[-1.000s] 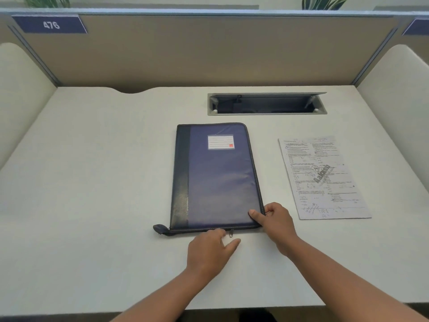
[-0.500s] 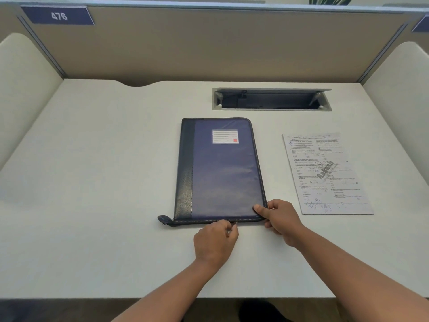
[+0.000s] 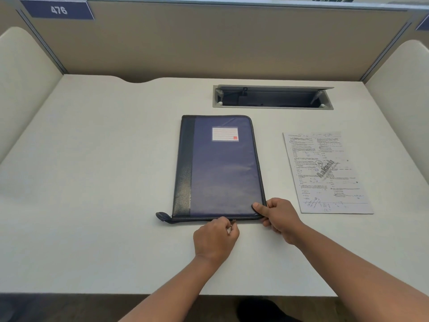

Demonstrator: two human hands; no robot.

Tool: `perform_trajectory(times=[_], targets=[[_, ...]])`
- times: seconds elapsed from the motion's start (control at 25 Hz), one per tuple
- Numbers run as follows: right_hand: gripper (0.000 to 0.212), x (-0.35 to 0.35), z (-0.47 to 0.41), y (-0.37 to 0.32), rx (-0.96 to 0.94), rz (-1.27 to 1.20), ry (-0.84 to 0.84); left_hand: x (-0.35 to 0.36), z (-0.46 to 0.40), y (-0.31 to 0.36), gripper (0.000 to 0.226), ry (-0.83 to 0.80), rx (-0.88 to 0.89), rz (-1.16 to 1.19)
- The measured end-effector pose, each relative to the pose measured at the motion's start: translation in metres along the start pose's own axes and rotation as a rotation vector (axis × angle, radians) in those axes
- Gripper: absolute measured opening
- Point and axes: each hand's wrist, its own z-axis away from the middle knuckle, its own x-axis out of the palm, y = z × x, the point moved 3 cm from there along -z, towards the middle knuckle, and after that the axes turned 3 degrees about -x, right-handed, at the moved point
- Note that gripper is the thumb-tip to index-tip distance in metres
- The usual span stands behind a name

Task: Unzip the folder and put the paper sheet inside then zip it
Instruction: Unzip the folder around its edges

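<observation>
A dark blue zip folder [image 3: 220, 168] with a black spine strip and a white label lies closed in the middle of the white desk [image 3: 97, 182]. My left hand [image 3: 216, 238] sits at the folder's near edge, fingers pinched on the small metal zipper pull [image 3: 232, 221]. My right hand [image 3: 277, 216] grips the folder's near right corner, thumb on top of the cover. A printed paper sheet [image 3: 325, 173] lies flat to the right of the folder, apart from both hands.
An open grey cable tray [image 3: 272, 96] is recessed in the desk behind the folder. Beige partition panels close off the back and both sides. A blue tag reading 476 [image 3: 59, 10] hangs at the upper left. The desk's front edge runs below my forearms.
My left hand has closed from flat fingers to a pinch on the zipper pull. My right hand has kept its hold on the corner. The view has shifted slightly.
</observation>
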Motion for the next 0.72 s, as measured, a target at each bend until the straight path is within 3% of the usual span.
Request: perform_trajectory(times=[0.16, 0.52, 0.72], targets=[[0.036, -0.001, 0.0, 0.001, 0.013, -0.019, -0.015, 0.001, 0.0, -0.001, 0.027, 0.056, 0.032, -0.008], [0.037, -0.001, -0.003, 0.002, -0.01, -0.004, -0.026, -0.003, 0.008, 0.006, 0.032, 0.013, -0.181, 0.15], [0.037, -0.001, -0.006, 0.003, -0.015, -0.005, -0.04, -0.001, 0.004, 0.007, 0.028, 0.025, -0.187, 0.117]])
